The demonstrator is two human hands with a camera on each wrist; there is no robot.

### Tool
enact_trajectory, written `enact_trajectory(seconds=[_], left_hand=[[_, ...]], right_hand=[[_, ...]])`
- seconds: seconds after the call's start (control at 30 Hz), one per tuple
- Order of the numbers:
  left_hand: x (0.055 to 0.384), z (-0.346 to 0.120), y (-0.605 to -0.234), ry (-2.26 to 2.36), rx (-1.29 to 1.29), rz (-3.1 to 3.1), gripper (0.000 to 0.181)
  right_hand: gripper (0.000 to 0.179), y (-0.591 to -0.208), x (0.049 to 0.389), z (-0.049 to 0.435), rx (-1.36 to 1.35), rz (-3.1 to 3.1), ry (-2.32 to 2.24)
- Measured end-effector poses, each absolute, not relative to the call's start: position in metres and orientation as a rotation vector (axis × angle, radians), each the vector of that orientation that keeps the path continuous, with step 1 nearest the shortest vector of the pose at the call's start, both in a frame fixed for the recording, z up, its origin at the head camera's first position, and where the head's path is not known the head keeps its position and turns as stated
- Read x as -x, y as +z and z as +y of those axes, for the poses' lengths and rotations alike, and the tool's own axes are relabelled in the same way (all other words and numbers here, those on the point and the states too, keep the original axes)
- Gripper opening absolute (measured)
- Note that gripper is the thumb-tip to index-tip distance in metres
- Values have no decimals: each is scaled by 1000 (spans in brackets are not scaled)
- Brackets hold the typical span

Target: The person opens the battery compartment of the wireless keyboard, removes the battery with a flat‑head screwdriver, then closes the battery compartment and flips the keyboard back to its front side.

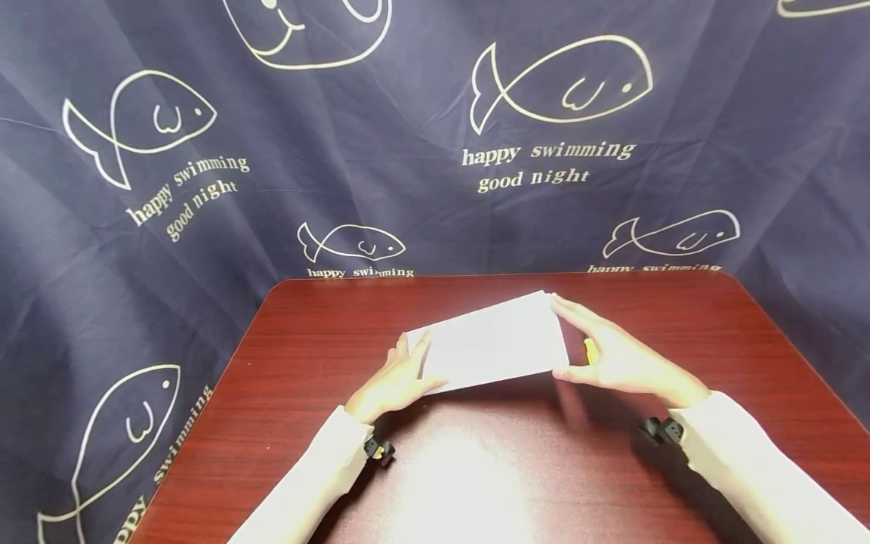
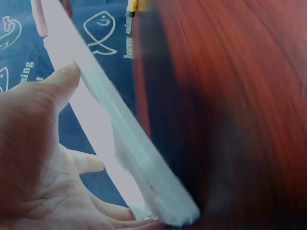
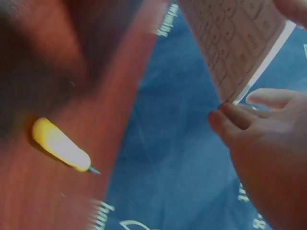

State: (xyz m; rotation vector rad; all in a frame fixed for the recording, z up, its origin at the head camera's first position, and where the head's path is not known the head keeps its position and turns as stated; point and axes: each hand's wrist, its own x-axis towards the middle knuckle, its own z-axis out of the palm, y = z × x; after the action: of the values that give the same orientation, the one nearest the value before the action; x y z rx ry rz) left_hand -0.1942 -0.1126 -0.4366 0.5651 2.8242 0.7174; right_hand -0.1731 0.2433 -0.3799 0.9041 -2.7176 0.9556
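A white keyboard (image 1: 492,344) is held up off the dark red table by both hands, tilted so its right end is higher in the head view. Its plain back faces the head camera, while the keys of the keyboard (image 3: 242,43) show in the right wrist view. At the left end my left hand (image 1: 396,379) grips it, thumb on the near edge and fingers on the far one. My right hand (image 1: 618,355) grips the other end, its thumb and fingertips at the two corners. Seen from the left wrist, the keyboard (image 2: 122,136) is nearly edge-on.
On the table (image 1: 326,325) beyond my right hand lies a small tool with a yellow handle (image 3: 60,143) and a short, thin metal tip, mostly hidden by that hand in the head view. A dark blue curtain (image 1: 421,166) printed with fish hangs behind the table's far edge.
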Motion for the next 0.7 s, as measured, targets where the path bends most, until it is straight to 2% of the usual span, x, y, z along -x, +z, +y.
enact_trajectory(seconds=[0.17,0.7], left_hand=[[199,-115,-440,682,-498,2850,89],[197,-110,-446,481,-532,2964,91]], right_hand=[[93,-399,177,238,-937,-2734,967],[101,-444,182,232,-839,-2917,957]])
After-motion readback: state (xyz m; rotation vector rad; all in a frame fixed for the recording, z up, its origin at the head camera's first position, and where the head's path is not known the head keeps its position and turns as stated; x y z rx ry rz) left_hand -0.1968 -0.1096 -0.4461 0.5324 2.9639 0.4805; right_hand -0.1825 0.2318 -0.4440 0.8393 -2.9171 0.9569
